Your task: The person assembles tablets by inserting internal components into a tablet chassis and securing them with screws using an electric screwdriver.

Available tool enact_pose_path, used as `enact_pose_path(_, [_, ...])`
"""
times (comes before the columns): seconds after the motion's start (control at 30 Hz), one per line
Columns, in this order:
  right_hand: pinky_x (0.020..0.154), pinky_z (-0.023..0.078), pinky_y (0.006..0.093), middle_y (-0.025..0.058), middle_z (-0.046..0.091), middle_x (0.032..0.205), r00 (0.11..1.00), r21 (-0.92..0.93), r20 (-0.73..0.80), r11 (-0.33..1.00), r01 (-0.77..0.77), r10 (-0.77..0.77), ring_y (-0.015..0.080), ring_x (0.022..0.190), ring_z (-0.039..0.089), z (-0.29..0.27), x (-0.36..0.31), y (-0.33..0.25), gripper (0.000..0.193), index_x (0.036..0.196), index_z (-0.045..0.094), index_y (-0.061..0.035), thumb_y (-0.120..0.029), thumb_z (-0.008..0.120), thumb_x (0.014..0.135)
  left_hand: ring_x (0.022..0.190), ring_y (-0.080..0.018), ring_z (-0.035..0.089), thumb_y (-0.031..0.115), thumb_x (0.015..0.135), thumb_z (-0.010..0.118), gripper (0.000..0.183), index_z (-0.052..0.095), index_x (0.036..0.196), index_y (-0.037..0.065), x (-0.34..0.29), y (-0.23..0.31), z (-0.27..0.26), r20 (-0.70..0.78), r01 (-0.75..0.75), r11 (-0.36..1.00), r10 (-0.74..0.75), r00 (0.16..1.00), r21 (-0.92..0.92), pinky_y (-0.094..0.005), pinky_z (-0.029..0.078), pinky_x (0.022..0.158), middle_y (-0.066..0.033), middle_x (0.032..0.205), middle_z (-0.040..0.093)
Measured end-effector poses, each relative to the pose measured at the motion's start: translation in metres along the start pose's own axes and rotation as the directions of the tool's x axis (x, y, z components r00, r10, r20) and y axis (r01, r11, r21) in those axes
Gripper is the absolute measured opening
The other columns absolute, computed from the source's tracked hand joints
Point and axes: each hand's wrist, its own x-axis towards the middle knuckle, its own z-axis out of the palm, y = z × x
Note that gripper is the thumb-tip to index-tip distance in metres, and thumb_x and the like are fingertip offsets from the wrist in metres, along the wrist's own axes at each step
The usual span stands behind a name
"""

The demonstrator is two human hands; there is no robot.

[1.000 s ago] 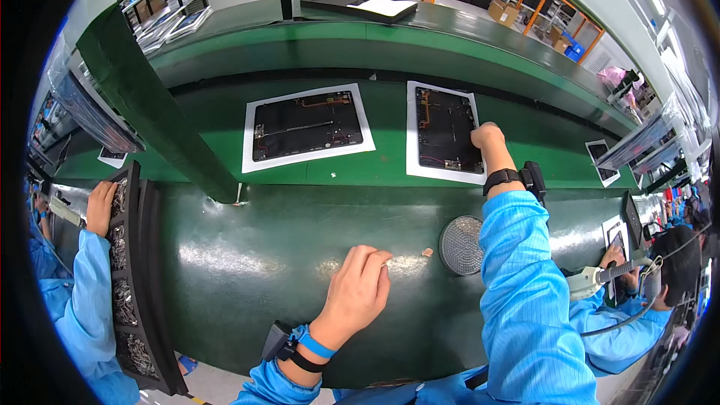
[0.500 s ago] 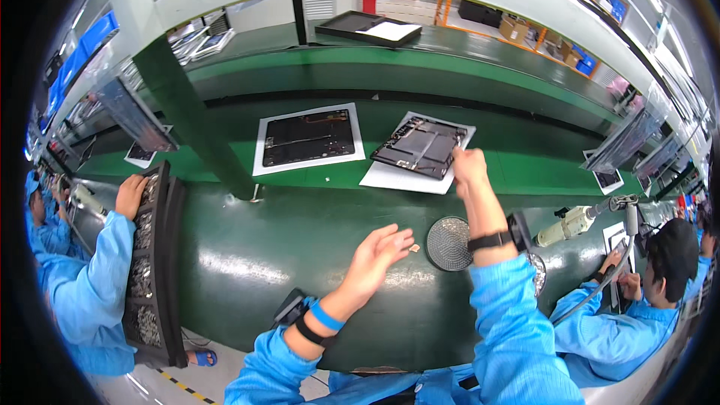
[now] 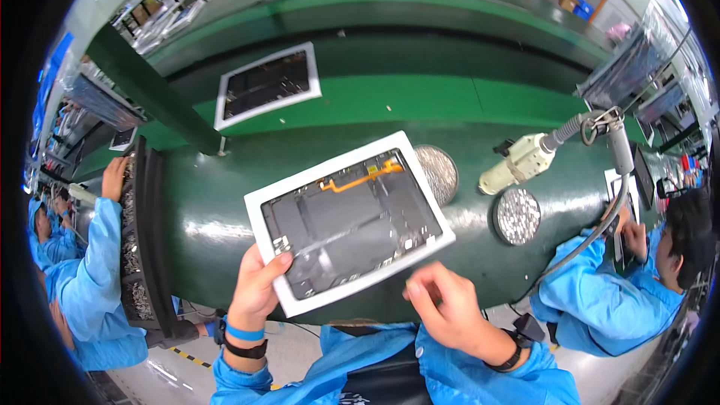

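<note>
An opened tablet lies on a white sheet or board, its dark inside facing up, with an orange ribbon cable near its far edge. My left hand grips the near left corner, thumb on top, and holds it tilted above the bench. Beside the near right edge, apart from it, is my right hand. Its fingers are curled in toward the thumb, and whatever may be between them is hidden. A round textured dish is partly covered by the tablet's board.
A second opened tablet rests on a white sheet farther back. To the right are a hanging power screwdriver and a round dish of shiny small parts. A co-worker's hand touches a black parts rack; another co-worker works at right.
The right-hand tablet and its white backing have left the bench and come close to me, now in my left hand. My right hand has drawn back from the tablet. The view has tilted downward.
</note>
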Motion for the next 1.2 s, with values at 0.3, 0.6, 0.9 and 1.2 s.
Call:
enact_pose_path(0.3, [0.053, 0.053, 0.0386, 0.0096, 0.068, 0.078, 0.966, -0.351, 0.057, 0.901, 0.254, -0.251, 0.0271, 0.057, 0.065, -0.065, -0.032, 0.033, 0.012, 0.095, 0.066, -0.0038, -0.004, 0.078, 0.092, 0.123, -0.0169, 0.064, 0.0, 0.103, 0.065, 0.049, 0.052, 0.15, -0.006, 0.001, -0.042, 0.032, 0.209, 0.281, 0.942, -0.317, 0.925, 0.186, -0.0358, 0.05, 0.11, -0.0101, 0.138, 0.068])
enact_pose_path(0.6, [0.058, 0.056, 0.0472, 0.0128, 0.065, 0.084, 0.982, -0.778, -0.182, 0.605, -0.171, 0.044, 0.0352, 0.069, 0.071, -0.068, -0.027, 0.078, 0.022, 0.099, 0.056, -0.0066, -0.023, 0.07, 0.103, 0.122, -0.0175, 0.065, 0.004, 0.104, 0.066, 0.048, 0.051, 0.149, -0.005, 0.009, -0.064, 0.054, 0.182, 0.234, 0.94, -0.283, 0.942, 0.249, -0.0347, 0.05, 0.109, -0.0107, 0.136, 0.069])
enact_pose_path(0.9, [0.088, 0.05, 0.0488, 0.0222, 0.056, 0.106, 0.919, -0.732, -0.389, 0.629, -0.263, -0.068, 0.0406, 0.098, 0.059, -0.081, 0.003, 0.056, 0.043, 0.12, 0.055, 0.0067, -0.022, 0.078, 0.097, 0.101, -0.0408, 0.065, 0.004, 0.095, 0.074, 0.04, 0.06, 0.132, -0.005, 0.014, -0.024, 0.106, 0.231, -0.199, -0.124, 0.356, 0.906, 0.972, -0.0474, 0.053, 0.086, -0.0224, 0.112, 0.062])
enact_pose_path(1.2, [0.092, 0.054, 0.0374, 0.0176, 0.058, 0.131, 0.561, -0.55, -0.709, 0.833, -0.06, -0.428, 0.0236, 0.11, 0.063, -0.119, 0.153, 0.045, 0.064, 0.138, 0.049, 0.0073, -0.026, 0.085, 0.097, 0.108, -0.0431, 0.06, -0.005, 0.084, 0.076, 0.044, 0.062, 0.125, -0.003, 0.081, -0.072, 0.157, 0.599, -0.65, 0.111, 0.3, 0.743, 0.751, -0.0487, 0.051, 0.095, -0.0222, 0.119, 0.059])
